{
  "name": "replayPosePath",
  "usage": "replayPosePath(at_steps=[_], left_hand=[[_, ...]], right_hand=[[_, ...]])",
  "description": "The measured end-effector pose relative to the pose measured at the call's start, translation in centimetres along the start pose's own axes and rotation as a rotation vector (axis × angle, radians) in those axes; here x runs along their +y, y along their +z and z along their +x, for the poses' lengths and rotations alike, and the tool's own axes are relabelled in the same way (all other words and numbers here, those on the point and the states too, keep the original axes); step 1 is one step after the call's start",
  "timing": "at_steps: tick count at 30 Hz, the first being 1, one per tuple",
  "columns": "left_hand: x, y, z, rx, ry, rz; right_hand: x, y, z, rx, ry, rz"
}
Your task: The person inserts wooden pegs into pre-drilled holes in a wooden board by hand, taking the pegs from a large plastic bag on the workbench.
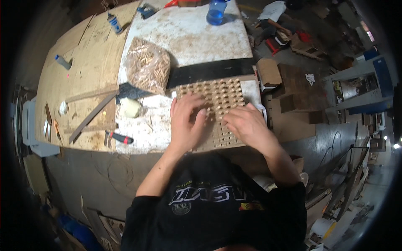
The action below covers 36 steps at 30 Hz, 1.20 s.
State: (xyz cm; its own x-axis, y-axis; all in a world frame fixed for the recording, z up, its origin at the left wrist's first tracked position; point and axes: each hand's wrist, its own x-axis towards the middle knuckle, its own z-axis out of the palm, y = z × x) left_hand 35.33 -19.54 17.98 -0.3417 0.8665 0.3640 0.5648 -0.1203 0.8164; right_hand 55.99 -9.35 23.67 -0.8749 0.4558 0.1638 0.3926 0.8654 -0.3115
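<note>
Board (pixel 211 140) lies at the near edge of the white top (pixel 192 39), right in front of you, w/ pegs (pixel 235 90) in rows. Your L hand (pixel 187 115) has fingers loosely spread over its L side; prob. best steadying there. R hand (pixel 246 122): fingers curled, can't tell if gripping a peg; I'd go straight down, avoid knocking neighbours. Peg bag (pixel 146 62) is beyond, to L.
</note>
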Motion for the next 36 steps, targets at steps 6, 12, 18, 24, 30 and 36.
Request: replayPosePath(at_steps=[6,12,18,24,30,36], left_hand=[[0.2,-0.5,0.1,-0.011,-0.025,-0.132],[-6.1,-3.3,2.3,0.182,-0.1,-0.33],[-20.5,-8.5,8.9,0.165,-0.176,-0.005],[-30.8,-11.3,14.5,0.023,-0.24,0.304],[-34.0,-9.9,17.1,-0.421,-0.341,0.7],[-34.2,-8.7,19.9,-0.594,-0.159,0.558]], right_hand=[[-0.2,-0.2,-0.1,-0.036,0.082,0.017],[-2.3,0.2,-0.5,0.314,0.387,0.328],[-4.7,5.4,-0.2,0.688,0.427,0.27],[-4.7,6.8,0.1,0.797,0.506,0.246],[-5.1,7.2,0.5,0.798,0.505,0.076],[-5.5,7.2,1.0,0.76,0.596,0.035]])
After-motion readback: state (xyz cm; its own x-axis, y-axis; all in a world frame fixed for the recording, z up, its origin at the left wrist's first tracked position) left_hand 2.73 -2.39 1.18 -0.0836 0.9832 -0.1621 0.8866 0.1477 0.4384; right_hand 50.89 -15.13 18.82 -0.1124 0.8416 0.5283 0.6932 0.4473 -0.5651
